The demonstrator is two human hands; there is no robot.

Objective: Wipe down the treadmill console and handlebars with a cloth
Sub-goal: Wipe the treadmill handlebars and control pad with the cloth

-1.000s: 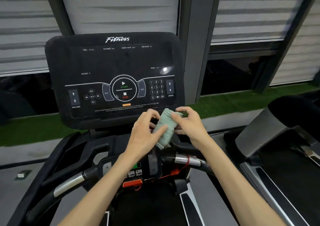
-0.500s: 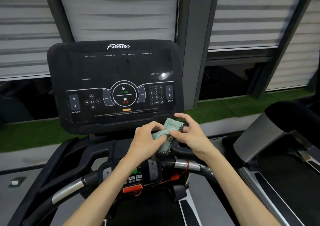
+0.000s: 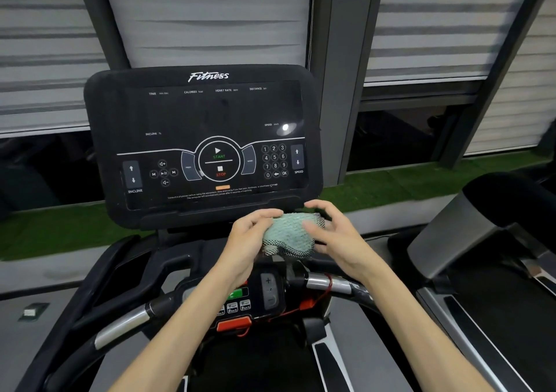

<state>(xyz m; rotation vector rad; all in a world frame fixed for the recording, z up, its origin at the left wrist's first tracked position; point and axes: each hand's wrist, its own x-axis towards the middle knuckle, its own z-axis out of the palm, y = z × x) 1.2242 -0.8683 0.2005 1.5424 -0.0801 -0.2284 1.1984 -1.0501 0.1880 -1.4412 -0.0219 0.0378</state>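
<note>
Soft, light mint cloth (image 3: 289,235) bunched between left hand (image 3: 246,241), fingers curled onto it, and right hand (image 3: 337,241), seemingly half-open against it; best palmed flat.

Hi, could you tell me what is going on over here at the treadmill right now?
A person stands at a treadmill and holds a pale green cloth bunched between both hands, just below the console. The left hand grips it from one side and the right hand cups the other with loosely spread fingers. The cloth is not on the console or the handlebars, so the person seems to be folding or readying it rather than wiping. The console screen is dark.
</note>
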